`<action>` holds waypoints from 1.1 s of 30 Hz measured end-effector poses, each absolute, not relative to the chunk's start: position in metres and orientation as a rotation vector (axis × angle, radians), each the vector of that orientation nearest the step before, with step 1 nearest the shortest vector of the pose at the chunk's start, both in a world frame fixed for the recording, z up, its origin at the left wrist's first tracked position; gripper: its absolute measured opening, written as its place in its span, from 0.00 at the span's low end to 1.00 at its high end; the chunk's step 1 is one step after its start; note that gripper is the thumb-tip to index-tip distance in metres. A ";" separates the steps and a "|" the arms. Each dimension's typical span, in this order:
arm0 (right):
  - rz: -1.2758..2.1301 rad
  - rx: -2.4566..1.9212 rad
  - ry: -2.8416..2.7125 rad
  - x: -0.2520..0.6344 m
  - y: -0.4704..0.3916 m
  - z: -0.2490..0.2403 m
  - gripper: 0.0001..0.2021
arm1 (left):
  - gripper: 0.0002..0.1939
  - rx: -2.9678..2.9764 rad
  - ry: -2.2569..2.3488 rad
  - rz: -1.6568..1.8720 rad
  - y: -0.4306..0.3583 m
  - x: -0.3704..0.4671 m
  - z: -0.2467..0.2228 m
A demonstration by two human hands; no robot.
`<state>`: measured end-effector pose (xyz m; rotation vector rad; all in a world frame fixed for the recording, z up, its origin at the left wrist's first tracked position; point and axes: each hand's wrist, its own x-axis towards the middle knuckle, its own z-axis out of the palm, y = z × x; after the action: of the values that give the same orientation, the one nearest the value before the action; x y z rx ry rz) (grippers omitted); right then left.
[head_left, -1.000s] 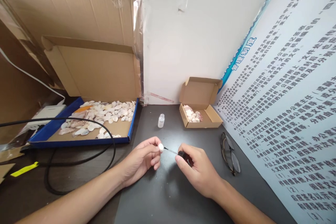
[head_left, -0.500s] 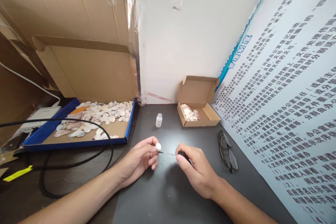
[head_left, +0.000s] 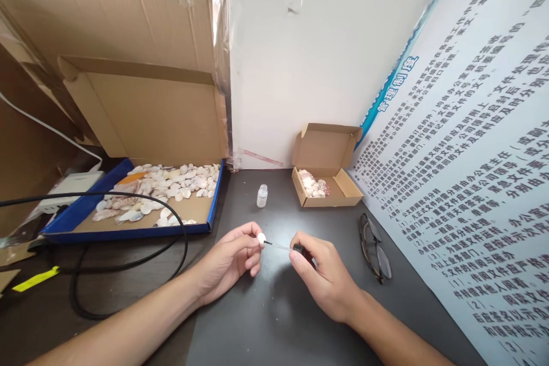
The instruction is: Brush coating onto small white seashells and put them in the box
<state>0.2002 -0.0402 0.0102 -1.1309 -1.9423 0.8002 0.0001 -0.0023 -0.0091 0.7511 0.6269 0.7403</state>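
My left hand [head_left: 229, 263] pinches a small white shell [head_left: 261, 238] between thumb and fingertips, just above the dark desk [head_left: 274, 320]. My right hand [head_left: 326, 280] grips the black cap of a thin applicator brush [head_left: 281, 247]; the brush tip touches the shell. A small clear bottle [head_left: 262, 195] stands open farther back, between the two boxes. A small cardboard box [head_left: 328, 186] behind my right hand holds a few shells. To the left, a large blue-edged cardboard tray [head_left: 128, 227] holds several loose shells.
A pair of glasses [head_left: 375, 249] lies folded right of my right hand. A printed notice board [head_left: 472, 183] leans along the right side. A black cable [head_left: 128, 263] loops over the tray's front edge. A yellow tag [head_left: 36, 278] lies far left.
Both hands stayed in place with the brush tip working against the shell; only the camera view shifted slightly.
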 end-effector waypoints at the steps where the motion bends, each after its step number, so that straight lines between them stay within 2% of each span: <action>1: 0.803 -1.128 -1.942 0.200 -0.040 0.010 0.13 | 0.07 0.751 0.627 0.742 -0.002 0.000 -0.009; 18: 0.830 -1.201 -1.992 0.205 -0.037 0.009 0.16 | 0.05 0.728 0.615 0.730 0.001 -0.001 -0.008; 33: 0.843 -1.181 -1.966 0.204 -0.039 0.012 0.10 | 0.07 0.739 0.598 0.704 0.001 -0.001 -0.010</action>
<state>0.2044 -0.0388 0.0118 -1.1808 -1.9658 0.8431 -0.0011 0.0013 -0.0095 0.7390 0.5977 0.7037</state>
